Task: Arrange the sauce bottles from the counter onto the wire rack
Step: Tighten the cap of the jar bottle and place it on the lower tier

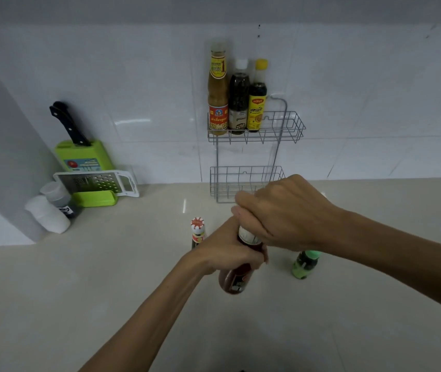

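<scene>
Both hands hold one reddish sauce bottle (237, 277) above the counter. My left hand (224, 253) wraps its body. My right hand (281, 213) is closed over its top, hiding the cap. The grey wire rack (281, 130) hangs on the tiled wall, and its upper basket carries three bottles: a tall yellow-brown one (217, 92), a dark one with a white cap (238, 100) and a dark one with a yellow cap (257, 100). The lower basket (241, 181) holds nothing. On the counter stand a dark bottle with a red-and-white cap (197, 232) and a green bottle (304, 264).
At the left a green chopping board (85, 159) leans on the wall with a black-handled knife (69, 124) in it. A white grater (98, 182) lies across a green tray, beside two white shakers (49, 210). A pale counter (106, 277) spreads in front.
</scene>
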